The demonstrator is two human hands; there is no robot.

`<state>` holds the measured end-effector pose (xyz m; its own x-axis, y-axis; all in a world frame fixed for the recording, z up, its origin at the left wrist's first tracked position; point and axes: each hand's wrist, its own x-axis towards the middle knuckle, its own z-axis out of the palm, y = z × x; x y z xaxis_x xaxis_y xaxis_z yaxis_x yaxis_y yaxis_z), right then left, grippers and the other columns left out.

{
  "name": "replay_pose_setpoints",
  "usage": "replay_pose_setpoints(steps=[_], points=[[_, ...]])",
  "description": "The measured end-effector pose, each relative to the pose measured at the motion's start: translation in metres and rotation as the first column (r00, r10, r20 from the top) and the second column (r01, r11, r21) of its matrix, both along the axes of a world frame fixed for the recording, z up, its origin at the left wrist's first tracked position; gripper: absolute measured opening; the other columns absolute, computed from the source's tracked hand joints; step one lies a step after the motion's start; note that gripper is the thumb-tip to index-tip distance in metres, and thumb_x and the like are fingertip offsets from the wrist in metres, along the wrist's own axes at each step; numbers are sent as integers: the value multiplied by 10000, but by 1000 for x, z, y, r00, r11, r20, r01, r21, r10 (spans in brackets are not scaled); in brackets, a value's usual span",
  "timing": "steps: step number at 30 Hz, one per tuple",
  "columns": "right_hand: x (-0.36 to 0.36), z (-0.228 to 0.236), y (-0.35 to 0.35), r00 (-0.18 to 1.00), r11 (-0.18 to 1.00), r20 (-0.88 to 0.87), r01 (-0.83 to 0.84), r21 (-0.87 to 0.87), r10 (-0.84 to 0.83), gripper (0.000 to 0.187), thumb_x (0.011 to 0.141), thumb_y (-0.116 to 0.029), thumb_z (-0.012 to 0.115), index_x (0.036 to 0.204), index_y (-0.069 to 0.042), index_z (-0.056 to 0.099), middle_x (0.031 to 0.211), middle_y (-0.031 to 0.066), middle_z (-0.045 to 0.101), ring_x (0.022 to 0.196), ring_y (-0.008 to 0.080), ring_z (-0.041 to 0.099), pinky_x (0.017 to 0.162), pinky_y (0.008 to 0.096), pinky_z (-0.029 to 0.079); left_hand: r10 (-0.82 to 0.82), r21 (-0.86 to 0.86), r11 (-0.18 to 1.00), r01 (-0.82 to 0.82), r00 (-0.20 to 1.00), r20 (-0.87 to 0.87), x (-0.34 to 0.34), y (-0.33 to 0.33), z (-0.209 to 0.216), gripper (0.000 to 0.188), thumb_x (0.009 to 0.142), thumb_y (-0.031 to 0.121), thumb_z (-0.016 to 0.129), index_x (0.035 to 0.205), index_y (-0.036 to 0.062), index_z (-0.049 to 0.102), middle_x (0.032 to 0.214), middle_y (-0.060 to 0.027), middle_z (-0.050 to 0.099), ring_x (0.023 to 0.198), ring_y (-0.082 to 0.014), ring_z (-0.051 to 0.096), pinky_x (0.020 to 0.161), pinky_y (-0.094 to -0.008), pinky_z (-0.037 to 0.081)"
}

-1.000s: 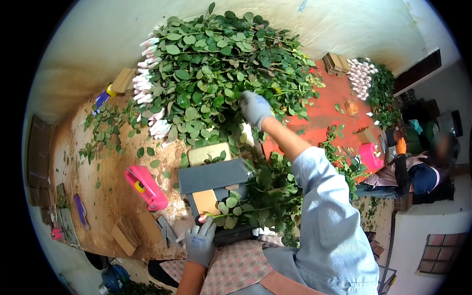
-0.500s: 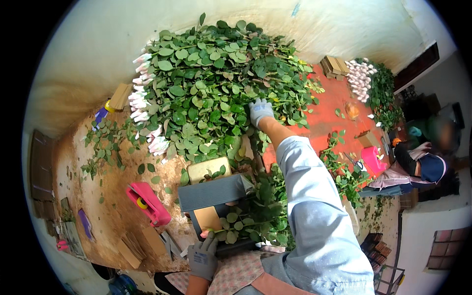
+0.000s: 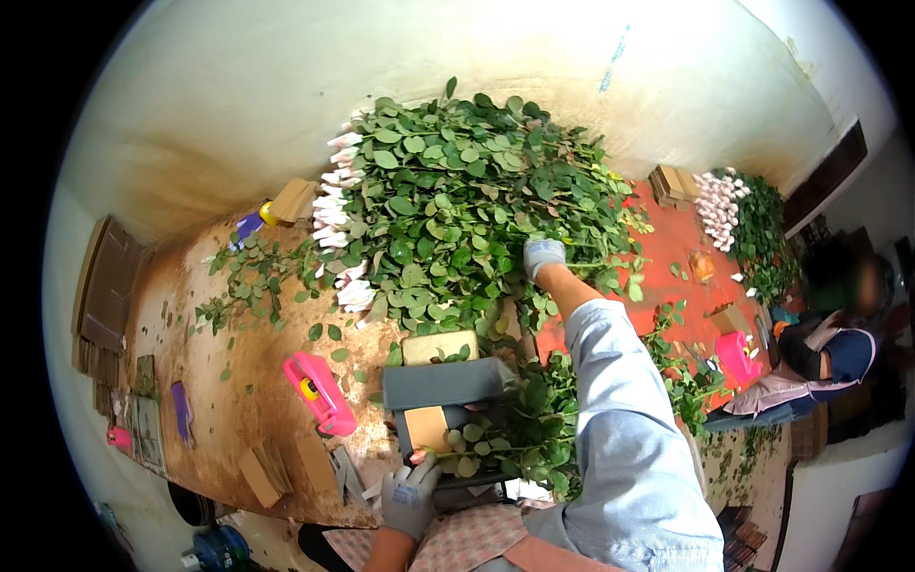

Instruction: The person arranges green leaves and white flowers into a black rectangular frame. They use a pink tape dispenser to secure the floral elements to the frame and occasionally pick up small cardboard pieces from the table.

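My left hand [image 3: 410,500], in a grey glove, is closed at the head of a pink rose [image 3: 419,457] by the table's near edge. That rose's leafy stem runs off to the right over a cardboard piece [image 3: 426,430] and a dark stand with a grey ridged pad [image 3: 443,383]. My right arm stretches forward to a big heap of roses [image 3: 448,205], their wrapped pale pink heads [image 3: 331,217] at its left side. There my gloved right hand [image 3: 544,257] is closed among the stems; leaves partly hide its fingertips.
A pink tape dispenser [image 3: 320,393] stands left of the pad, near folded cardboard pieces [image 3: 265,472]. On the red tabletop [image 3: 610,329] lie cut leafy stems. A co-worker [image 3: 810,367] is at the far right, by another pink dispenser [image 3: 736,357] and more roses [image 3: 721,205].
The view has shifted, so the scene sits further right and lower. My right hand has curled in tighter among the stems. My left hand stays at the rose head.
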<state>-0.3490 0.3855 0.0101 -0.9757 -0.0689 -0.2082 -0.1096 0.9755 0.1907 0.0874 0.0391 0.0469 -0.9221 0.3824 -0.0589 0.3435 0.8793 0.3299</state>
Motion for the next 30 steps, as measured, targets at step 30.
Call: replay_pose_setpoints(steps=[30], points=[[338,258,116,771,952,-571,-150,266,281,150,868,-121,686,984,-86,600,959,128,580,913,343,585,768,469,480,-24,-24,999,24,1000,-20,8,-9,-19,426,824,109,618,1244,175,651,1415,-8,585,1203,-228,580,904,-436,464]])
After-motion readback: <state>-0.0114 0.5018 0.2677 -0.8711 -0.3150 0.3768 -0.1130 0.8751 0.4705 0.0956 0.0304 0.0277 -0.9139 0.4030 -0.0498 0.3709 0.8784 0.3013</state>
